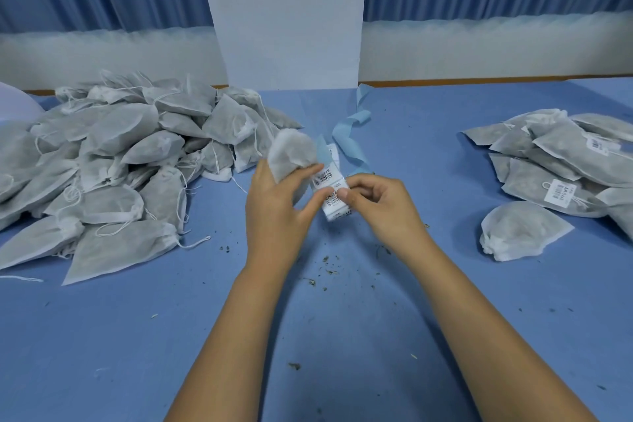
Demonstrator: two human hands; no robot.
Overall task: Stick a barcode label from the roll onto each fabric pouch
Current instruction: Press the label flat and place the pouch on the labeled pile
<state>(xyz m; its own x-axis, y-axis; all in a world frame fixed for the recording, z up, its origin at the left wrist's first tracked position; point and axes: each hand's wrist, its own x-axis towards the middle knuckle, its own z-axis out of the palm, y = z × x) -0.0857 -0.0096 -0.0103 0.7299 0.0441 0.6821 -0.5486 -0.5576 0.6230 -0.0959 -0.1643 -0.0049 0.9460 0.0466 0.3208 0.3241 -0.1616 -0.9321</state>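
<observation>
Near the middle of the table (342,336), the left hand (274,205) had its grip clamped on a fabric pouch (291,154) and steadied the label roll (330,195). The right hand (383,205) pinched a label's edge there. Peeling slowly would likely keep the barcode flat.

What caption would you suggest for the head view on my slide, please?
Left hand holds a pouch while right hand pinches the label strip.
</observation>
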